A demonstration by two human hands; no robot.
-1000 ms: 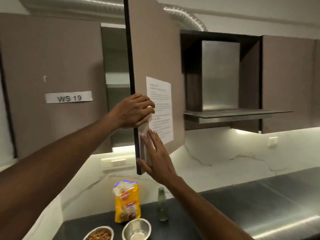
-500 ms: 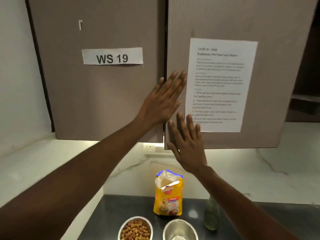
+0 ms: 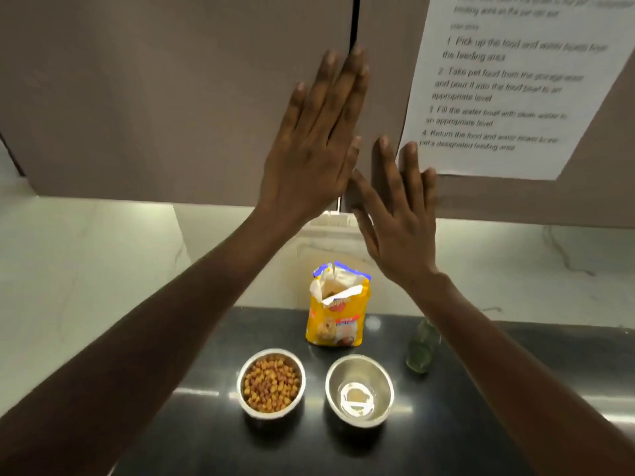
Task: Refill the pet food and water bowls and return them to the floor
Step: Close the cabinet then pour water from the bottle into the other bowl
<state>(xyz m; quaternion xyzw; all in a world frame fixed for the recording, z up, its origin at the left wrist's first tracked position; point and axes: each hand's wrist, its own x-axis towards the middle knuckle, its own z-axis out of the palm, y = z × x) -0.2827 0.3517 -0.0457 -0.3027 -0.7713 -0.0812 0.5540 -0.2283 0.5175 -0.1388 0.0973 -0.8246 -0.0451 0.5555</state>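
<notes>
Two steel bowls stand on the dark counter (image 3: 515,424). The left bowl (image 3: 271,384) is full of brown kibble. The right bowl (image 3: 359,390) holds what looks like a little clear water. Behind them stands an opened yellow pet food bag (image 3: 338,310), and a green glass bottle (image 3: 422,348) is partly hidden by my right forearm. My left hand (image 3: 318,142) lies flat, fingers spread, on the left cabinet door (image 3: 171,97) at the seam. My right hand (image 3: 398,214) is flat near the lower edge of the right door (image 3: 381,80). Neither hand holds anything.
A printed task sheet (image 3: 508,87) is taped to the right cabinet door. A white marble-look backsplash (image 3: 103,252) runs behind the counter, with a wall socket (image 3: 331,219) just under the cabinets. The two cabinet doors overhang the counter's back.
The open right cabinet door swung shut; both hands went from gripping its edge to lying flat on the closed doors. The view dropped and moved closer, showing both bowls fully.
</notes>
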